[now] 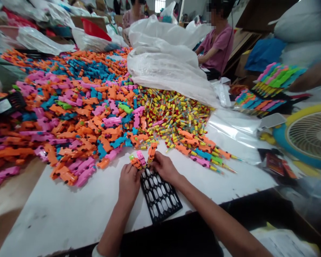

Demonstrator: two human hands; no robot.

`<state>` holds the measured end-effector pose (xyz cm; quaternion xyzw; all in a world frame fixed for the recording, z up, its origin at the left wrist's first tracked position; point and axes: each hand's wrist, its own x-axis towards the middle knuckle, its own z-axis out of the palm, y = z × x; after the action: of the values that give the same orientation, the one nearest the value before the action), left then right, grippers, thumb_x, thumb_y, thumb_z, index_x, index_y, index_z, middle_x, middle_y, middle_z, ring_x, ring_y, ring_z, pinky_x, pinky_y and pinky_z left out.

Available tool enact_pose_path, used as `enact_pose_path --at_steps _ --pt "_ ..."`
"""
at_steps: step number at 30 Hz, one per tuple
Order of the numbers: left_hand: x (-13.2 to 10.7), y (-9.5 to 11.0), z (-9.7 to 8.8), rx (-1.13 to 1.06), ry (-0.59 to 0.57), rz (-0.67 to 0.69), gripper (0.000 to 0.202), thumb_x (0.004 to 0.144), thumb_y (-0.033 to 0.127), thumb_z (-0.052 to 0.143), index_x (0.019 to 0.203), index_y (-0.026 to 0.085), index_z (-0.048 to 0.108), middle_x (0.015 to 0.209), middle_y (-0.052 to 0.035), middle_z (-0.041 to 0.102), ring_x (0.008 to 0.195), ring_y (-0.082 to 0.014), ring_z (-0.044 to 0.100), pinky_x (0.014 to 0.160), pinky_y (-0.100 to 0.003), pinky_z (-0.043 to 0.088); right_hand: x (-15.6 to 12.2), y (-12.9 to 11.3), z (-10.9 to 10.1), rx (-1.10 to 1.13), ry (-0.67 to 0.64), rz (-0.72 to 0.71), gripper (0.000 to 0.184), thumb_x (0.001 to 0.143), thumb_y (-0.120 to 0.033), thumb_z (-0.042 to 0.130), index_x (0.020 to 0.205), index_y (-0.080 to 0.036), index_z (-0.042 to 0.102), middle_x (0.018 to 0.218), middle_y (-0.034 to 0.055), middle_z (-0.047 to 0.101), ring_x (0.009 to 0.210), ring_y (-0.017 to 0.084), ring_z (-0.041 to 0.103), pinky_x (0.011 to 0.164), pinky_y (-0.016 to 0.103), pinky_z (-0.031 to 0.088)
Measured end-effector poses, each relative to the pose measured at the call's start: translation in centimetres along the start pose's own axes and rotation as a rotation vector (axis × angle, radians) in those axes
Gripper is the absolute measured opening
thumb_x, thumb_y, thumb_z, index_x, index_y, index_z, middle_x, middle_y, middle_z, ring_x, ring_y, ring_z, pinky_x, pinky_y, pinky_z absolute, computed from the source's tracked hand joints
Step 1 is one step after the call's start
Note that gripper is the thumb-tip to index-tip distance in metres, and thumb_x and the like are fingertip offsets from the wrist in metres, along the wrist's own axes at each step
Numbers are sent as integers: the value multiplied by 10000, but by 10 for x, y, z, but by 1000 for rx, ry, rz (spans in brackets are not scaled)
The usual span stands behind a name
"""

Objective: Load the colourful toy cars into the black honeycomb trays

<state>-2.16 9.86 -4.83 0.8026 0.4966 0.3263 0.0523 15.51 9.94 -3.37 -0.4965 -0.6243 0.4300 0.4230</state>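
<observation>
A black plastic grid tray (164, 200) with rows of openings lies on the white tabletop in front of me. At its far left corner my left hand (128, 180) is closed, fingertips against the tray's edge and beside an orange toy car (136, 163). A pink toy car (141, 157) stands upright at the far edge, between my hands. My right hand (164, 167) pinches another orange toy car (152, 150), held upright over the far right corner. The lower ends of these cars are hidden by fingers and tray.
A big heap of toy cars (91, 117) covers the left and back. Beside it lie yellow-capped clear tubes (173, 114) and, to the right, cars joined to tubes (203, 153). A fan (310, 135) and filled trays (279, 80) stand right. A co-worker (219, 46) sits behind.
</observation>
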Motion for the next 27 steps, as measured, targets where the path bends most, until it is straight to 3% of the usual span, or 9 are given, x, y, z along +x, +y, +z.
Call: enact_pose_path --at_steps 3,7,10,12,14,16,20,25,27 --pt "1 0 -1 -12 6 -2 166 907 293 492 793 210 580 820 -61 637 844 -244 560 730 -375 502 -4 -5 4 -265 22 -117 185 827 -88 468 949 -204 544 848 11 615 780 167 576 740 284 471" --pt "2 1 -2 -18 11 -6 186 908 299 475 780 214 580 773 -57 622 812 -249 561 699 -383 493 -16 -13 -9 -326 54 -165 204 881 -135 479 1052 -206 565 990 45 630 892 175 590 814 287 480" --pt "1 1 -2 -23 -1 -15 187 900 309 489 757 219 570 766 -56 618 807 -246 557 718 -385 490 -32 -14 -50 -547 317 -115 230 906 -183 490 1118 -198 577 1105 93 590 1013 209 564 877 320 465" --pt "1 1 -1 -26 -10 -24 185 894 313 501 746 222 562 772 -55 619 808 -242 553 733 -383 489 -40 -13 -85 -875 476 54 228 887 -189 518 1093 -167 613 1099 133 559 1005 256 543 866 371 452" --pt "2 1 -1 -25 -10 -33 180 888 308 504 738 224 557 775 -57 619 803 -243 547 726 -383 488 -45 -12 -112 -1099 419 218 184 874 -163 510 979 -151 660 1022 138 562 915 257 549 796 365 450" --pt "2 2 -1 -24 -5 -37 181 885 298 502 728 223 550 757 -59 612 788 -247 541 709 -385 486 -46 -14 -123 -1160 337 271 169 868 -148 502 885 -155 670 977 127 572 840 233 555 739 335 443" --pt "2 4 -1 -21 -3 -31 188 888 291 505 717 219 537 740 -55 600 781 -244 541 700 -379 486 -41 -23 -102 -852 355 198 108 866 -214 526 925 -172 605 987 96 598 765 191 584 696 310 449" --pt "2 5 -2 -9 -8 -27 182 893 276 505 724 217 534 758 -52 603 778 -233 535 698 -365 480 -20 -21 -48 151 103 198 224 815 -355 554 974 -209 494 711 -24 618 587 143 610 611 288 501" --pt "2 4 -2 -6 -7 -30 190 893 275 503 715 218 533 748 -51 597 771 -235 530 688 -365 474 -11 -14 -32 356 37 235 243 779 -366 587 938 -205 498 662 -22 634 579 146 618 609 287 513"
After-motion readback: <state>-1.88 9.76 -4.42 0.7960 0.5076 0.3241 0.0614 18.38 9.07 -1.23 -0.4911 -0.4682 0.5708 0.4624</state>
